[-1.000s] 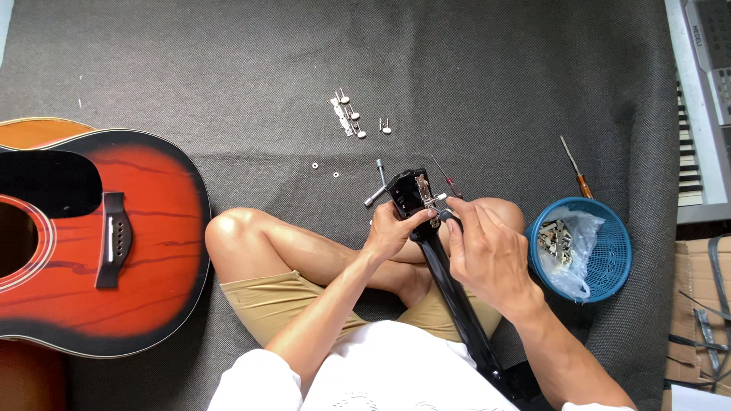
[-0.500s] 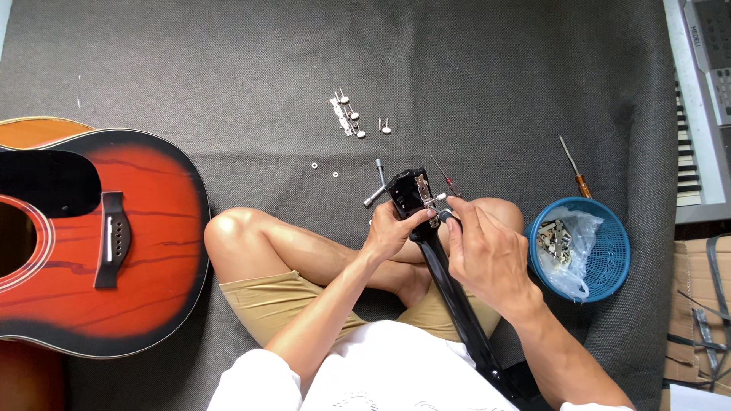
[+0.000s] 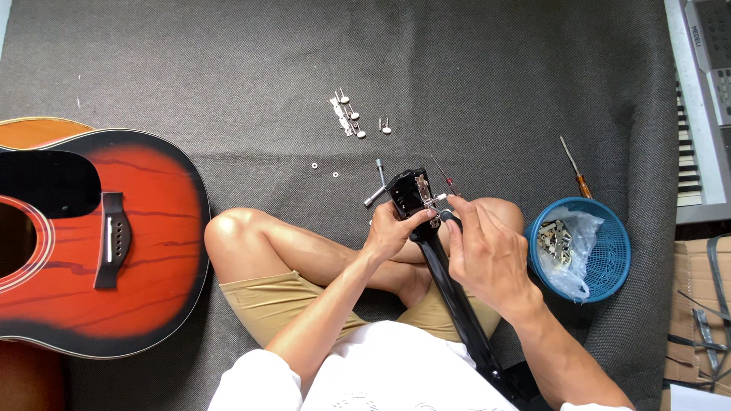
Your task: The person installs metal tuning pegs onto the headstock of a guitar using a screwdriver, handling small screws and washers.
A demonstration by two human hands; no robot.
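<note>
hands meet over my lap: my left hand (image 3: 392, 232) grips the black guitar neck (image 3: 449, 293) near its head, and my right hand (image 3: 487, 255) fingers (image 3: 455, 207) pinch a small silver tuner (image 3: 432, 201) there.

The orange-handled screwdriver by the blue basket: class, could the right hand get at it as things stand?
Probably yes: the screwdriver lies uncovered on the mat beside the basket, on that side, but the right hand is occupied at the black headstock.
</note>
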